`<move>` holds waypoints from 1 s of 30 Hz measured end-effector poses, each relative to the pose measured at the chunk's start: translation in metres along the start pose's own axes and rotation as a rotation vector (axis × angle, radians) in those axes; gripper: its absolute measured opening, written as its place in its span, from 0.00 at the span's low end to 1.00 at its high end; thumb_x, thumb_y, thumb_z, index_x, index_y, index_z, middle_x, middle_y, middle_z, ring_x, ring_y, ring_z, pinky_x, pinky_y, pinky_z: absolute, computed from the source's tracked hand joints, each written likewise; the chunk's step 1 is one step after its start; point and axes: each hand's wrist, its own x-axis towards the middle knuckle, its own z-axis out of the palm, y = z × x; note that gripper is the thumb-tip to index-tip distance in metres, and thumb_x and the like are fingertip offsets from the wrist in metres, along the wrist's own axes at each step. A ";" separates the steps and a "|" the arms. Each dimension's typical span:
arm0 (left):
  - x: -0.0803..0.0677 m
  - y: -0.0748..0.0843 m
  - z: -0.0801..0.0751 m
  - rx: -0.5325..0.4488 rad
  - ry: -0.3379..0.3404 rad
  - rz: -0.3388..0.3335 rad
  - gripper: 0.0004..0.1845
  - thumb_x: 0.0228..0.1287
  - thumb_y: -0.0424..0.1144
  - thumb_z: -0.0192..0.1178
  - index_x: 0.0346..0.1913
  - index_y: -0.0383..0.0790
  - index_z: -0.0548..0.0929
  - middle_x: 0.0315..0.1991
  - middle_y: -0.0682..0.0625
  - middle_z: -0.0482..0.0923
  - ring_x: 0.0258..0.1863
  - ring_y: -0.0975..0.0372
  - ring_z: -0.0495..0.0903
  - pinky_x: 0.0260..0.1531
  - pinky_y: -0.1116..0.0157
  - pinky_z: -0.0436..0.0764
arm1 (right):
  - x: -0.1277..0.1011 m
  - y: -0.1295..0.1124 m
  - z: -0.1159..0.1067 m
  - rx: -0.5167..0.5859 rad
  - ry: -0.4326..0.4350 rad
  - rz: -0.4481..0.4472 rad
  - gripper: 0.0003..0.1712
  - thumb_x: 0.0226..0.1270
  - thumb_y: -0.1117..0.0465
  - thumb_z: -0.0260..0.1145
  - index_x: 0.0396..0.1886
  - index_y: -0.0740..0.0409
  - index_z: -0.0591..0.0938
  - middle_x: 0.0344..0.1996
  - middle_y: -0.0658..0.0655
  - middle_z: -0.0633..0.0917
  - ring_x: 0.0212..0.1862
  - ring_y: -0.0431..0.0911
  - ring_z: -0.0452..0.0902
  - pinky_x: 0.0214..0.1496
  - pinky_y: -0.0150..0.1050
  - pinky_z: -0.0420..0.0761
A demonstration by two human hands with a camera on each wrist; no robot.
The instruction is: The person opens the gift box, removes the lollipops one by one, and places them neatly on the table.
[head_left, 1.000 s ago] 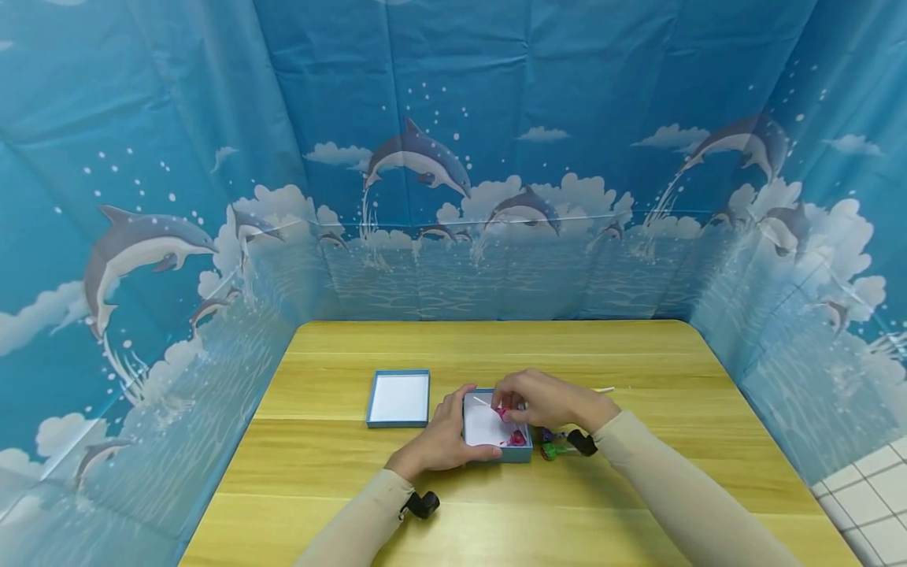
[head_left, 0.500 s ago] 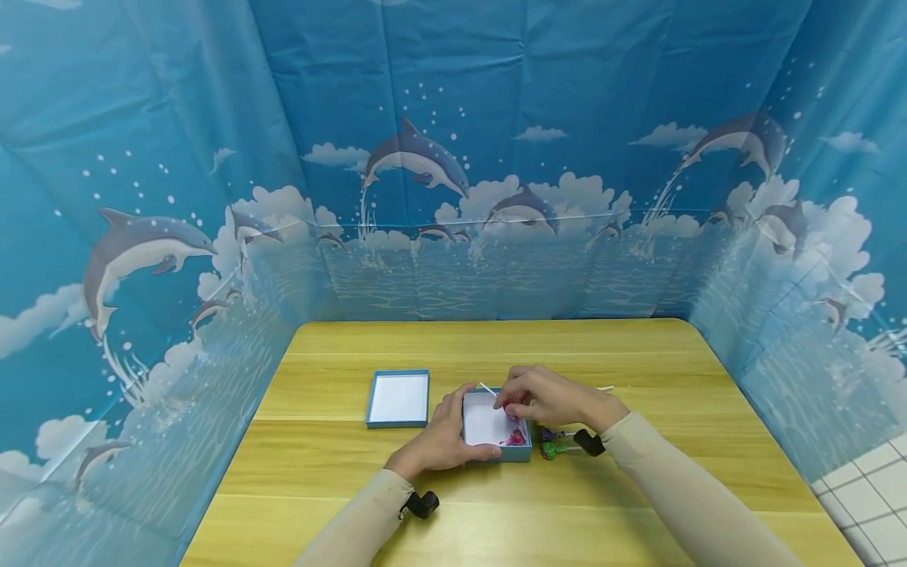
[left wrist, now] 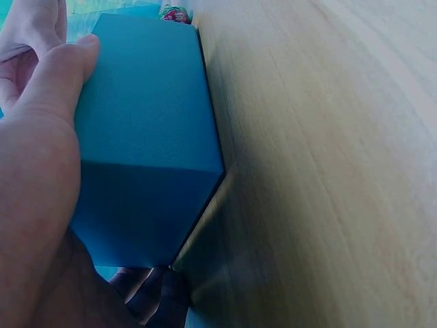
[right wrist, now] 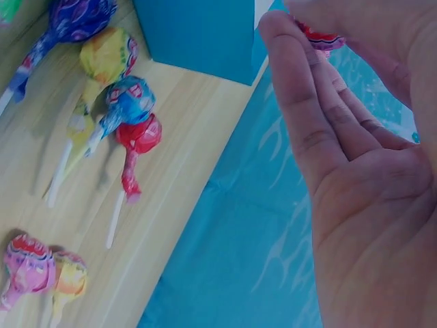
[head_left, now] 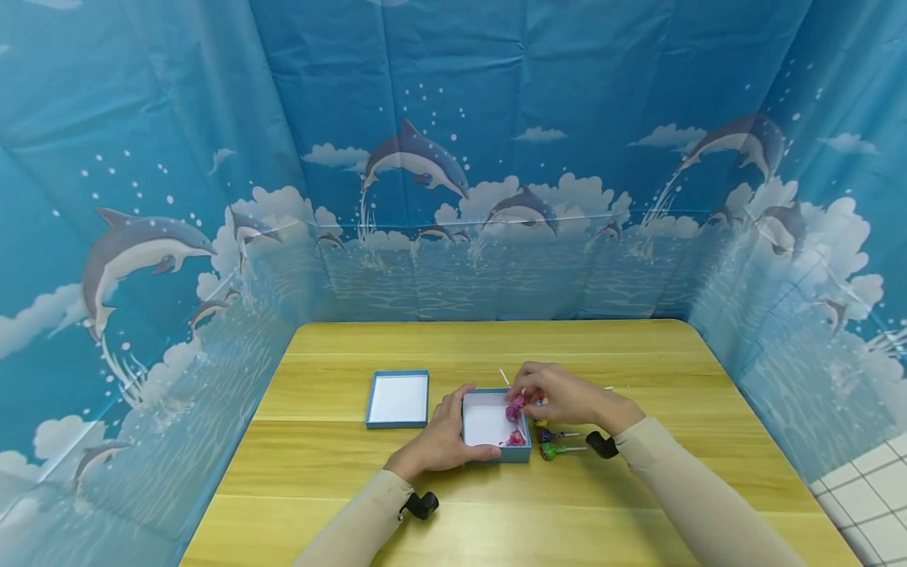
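Observation:
A light blue box [head_left: 516,454] with a white inside stands on the table. My left hand [head_left: 442,437] grips it from the left, thumb along the near side and fingers round the far side; its blue outer wall [left wrist: 143,102] fills much of the left wrist view. Over the box's right part, my right hand [head_left: 556,394] pinches a pink lollipop [head_left: 515,408] by its wrapped head, white stick pointing up and away. Part of that lollipop's wrapper [right wrist: 321,37] shows between the fingers in the right wrist view. A red-pink lollipop [head_left: 516,438] lies inside, in the near right corner.
A blue lid [head_left: 399,398] lies left of the box, white inside up. Right of the box lie several lollipops, among them a green one [head_left: 548,451], a purple one [right wrist: 82,17], a blue one [right wrist: 130,99] and a red one [right wrist: 140,134]. A dolphin-print curtain [head_left: 453,268] surrounds the table.
My right hand has moved slightly right with the pink lollipop, whose stick has swung from pointing left to pointing away. My left hand and the box have stayed in place.

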 end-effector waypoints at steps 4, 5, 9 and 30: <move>0.000 0.000 0.000 0.001 0.003 0.007 0.69 0.68 0.72 0.79 0.97 0.54 0.46 0.88 0.38 0.64 0.81 0.44 0.70 0.75 0.39 0.81 | -0.005 0.003 -0.003 0.018 0.013 0.002 0.15 0.82 0.71 0.75 0.61 0.55 0.95 0.58 0.58 0.88 0.52 0.43 0.93 0.58 0.40 0.96; 0.000 0.000 0.000 0.000 0.005 0.008 0.69 0.68 0.72 0.79 0.97 0.54 0.47 0.88 0.38 0.64 0.81 0.44 0.70 0.75 0.39 0.81 | -0.006 0.003 -0.003 0.022 0.018 0.001 0.15 0.82 0.71 0.75 0.61 0.55 0.95 0.58 0.58 0.88 0.52 0.43 0.93 0.58 0.40 0.96; -0.001 0.000 0.000 -0.006 0.009 0.010 0.69 0.68 0.72 0.80 0.97 0.54 0.47 0.88 0.38 0.64 0.81 0.45 0.70 0.77 0.39 0.80 | -0.011 0.005 -0.005 0.019 0.044 -0.005 0.16 0.82 0.70 0.76 0.61 0.52 0.95 0.57 0.58 0.88 0.52 0.45 0.92 0.57 0.40 0.97; 0.000 -0.003 0.002 -0.018 0.014 0.012 0.69 0.67 0.71 0.81 0.97 0.55 0.48 0.88 0.38 0.63 0.80 0.46 0.71 0.77 0.38 0.81 | -0.051 0.035 -0.011 -0.124 0.180 0.080 0.12 0.79 0.60 0.82 0.58 0.50 0.97 0.51 0.50 0.87 0.48 0.46 0.83 0.48 0.46 0.89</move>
